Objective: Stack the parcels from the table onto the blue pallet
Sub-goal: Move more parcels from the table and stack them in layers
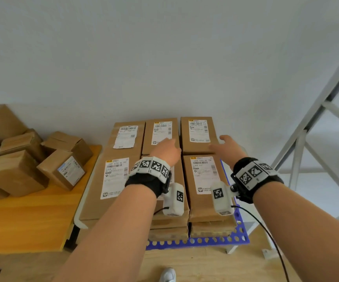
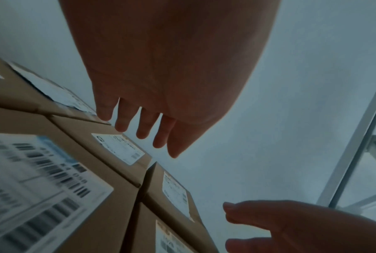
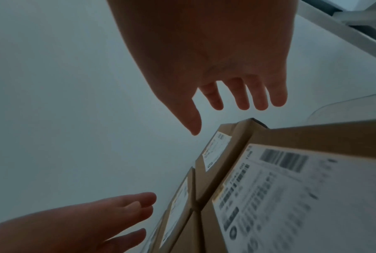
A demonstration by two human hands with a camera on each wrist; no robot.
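Flat brown parcels with white labels lie in layers on the blue pallet [image 1: 197, 242], six showing on top. My left hand [image 1: 167, 148] reaches out flat over the back middle parcel [image 1: 158, 129], fingers straight and holding nothing. My right hand [image 1: 224, 144] hovers over the right edge of the back right parcel [image 1: 198, 131], also empty. In the left wrist view the left hand [image 2: 148, 130] has its fingers spread just above the parcel tops [image 2: 109, 137]. In the right wrist view the right hand [image 3: 221, 77] is spread above the parcels [image 3: 237, 137]. Whether either hand touches a parcel is unclear.
The orange table [image 1: 32, 216] at the left carries several small cardboard boxes [image 1: 16, 171], one with a label [image 1: 69, 171]. A white wall stands right behind the pallet. A grey metal frame [image 1: 307, 139] rises at the right. A black cable [image 1: 266, 231] hangs from my right wrist.
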